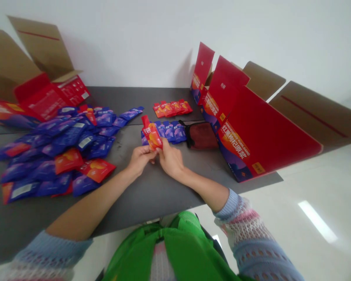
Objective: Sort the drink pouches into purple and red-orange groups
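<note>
Plain white wall (140,47) at the back, dark gray table (169,191) up against it, and some shiny pale floor (304,242) showing past the edge. Using the brown bag (203,136) on the table as the landmark: just left of it and a bit nearer the person, there's a red packet (152,134) held up in both hands, top end leaning left. The right hand (172,159) pinches its lower right corner between thumb and fingers, and the left hand (140,159) is curled in with its fingertips pinching the bottom edge, though the exact finger spots are kinda hard to make out. Right beside the bag on its left is a row of blue packets (175,130), partly covered by the held one. Behind the bag and slightly left sits an overlapping row of red packets (172,108). To the bag's right you've got big red boxes (266,132) with their flaps up, overlapping so much that I can't tell how many. Well off to the bag's left is a messy pile of packets (61,142), mostly blue with some red mixed in, and beyond that another open box (41,93).
</note>
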The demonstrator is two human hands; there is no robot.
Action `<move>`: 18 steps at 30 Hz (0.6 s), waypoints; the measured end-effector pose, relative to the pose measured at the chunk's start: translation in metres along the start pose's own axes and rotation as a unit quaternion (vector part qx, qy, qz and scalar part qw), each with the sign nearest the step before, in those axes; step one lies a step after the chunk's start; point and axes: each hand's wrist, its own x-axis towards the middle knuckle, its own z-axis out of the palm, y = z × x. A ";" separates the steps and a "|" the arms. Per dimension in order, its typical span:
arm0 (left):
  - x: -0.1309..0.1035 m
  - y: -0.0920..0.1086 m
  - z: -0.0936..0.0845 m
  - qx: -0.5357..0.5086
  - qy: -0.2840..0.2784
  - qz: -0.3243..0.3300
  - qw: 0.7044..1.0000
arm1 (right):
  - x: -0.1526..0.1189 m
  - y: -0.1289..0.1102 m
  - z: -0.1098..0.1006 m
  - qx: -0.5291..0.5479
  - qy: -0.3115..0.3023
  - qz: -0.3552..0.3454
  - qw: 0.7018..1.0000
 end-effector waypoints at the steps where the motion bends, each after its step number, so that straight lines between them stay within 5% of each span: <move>1: 0.001 0.002 -0.003 -0.004 -0.027 -0.020 0.999 | -0.001 0.000 0.000 0.014 0.006 0.003 1.000; 5: 0.004 0.008 -0.017 -0.051 -0.133 -0.047 0.989 | -0.007 -0.005 -0.001 0.085 0.019 0.006 0.996; 8: 0.004 0.008 -0.021 -0.075 -0.159 -0.047 0.983 | -0.013 -0.008 0.000 0.114 0.024 -0.009 0.993; 13: 0.003 0.001 -0.014 -0.041 -0.115 -0.003 0.992 | -0.005 -0.001 -0.007 0.100 0.043 -0.040 0.993; 18: 0.003 -0.008 -0.015 0.127 -0.081 0.097 0.984 | 0.011 0.015 -0.032 0.076 0.116 0.007 0.990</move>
